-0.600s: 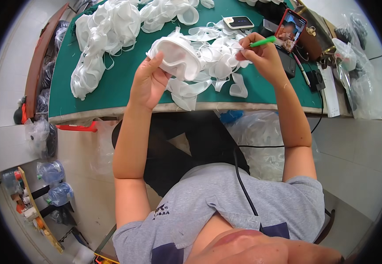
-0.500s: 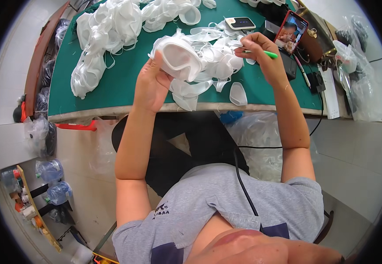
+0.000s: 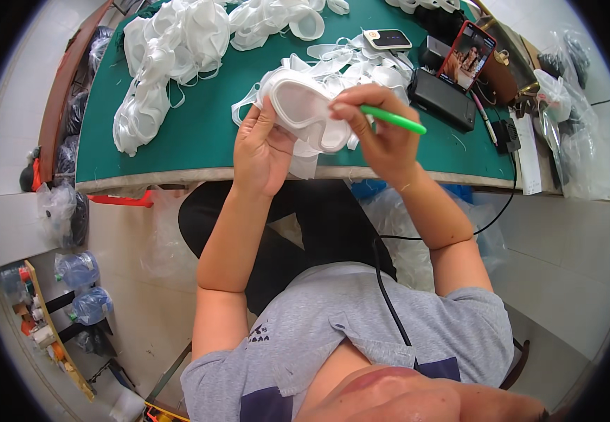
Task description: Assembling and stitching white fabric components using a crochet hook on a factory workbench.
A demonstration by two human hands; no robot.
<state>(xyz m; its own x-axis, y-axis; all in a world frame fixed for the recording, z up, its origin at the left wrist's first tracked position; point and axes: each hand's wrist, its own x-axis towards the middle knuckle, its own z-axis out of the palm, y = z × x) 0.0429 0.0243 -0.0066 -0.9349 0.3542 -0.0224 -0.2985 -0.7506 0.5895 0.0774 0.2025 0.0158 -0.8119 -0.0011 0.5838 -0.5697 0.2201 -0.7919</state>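
A white bra (image 3: 298, 105) with smooth, rounded cups and raised rims is held over the near part of the table. My left hand (image 3: 261, 151) grips its left side, with the thumb on the front. In my right hand (image 3: 383, 133) is a slim green pen-like tool (image 3: 396, 119). Its green end points out to the right, while the other end is hidden by the fingers. My right fingertips are at the right side of the bra; whether they touch it I cannot tell. Behind lies a loose heap of white bras and straps (image 3: 371, 74).
More white bras are piled on the green tabletop (image 3: 199, 144) at the far left (image 3: 178, 42). Toward the right are a propped phone (image 3: 468, 56), a black box (image 3: 442, 98), a small white device (image 3: 387, 39) and a pen (image 3: 484, 116). A black cable hangs past the table edge.
My right hand has come left and nearer, bringing the green tool to the bra's right side. My left hand and the bra have shifted slightly right.
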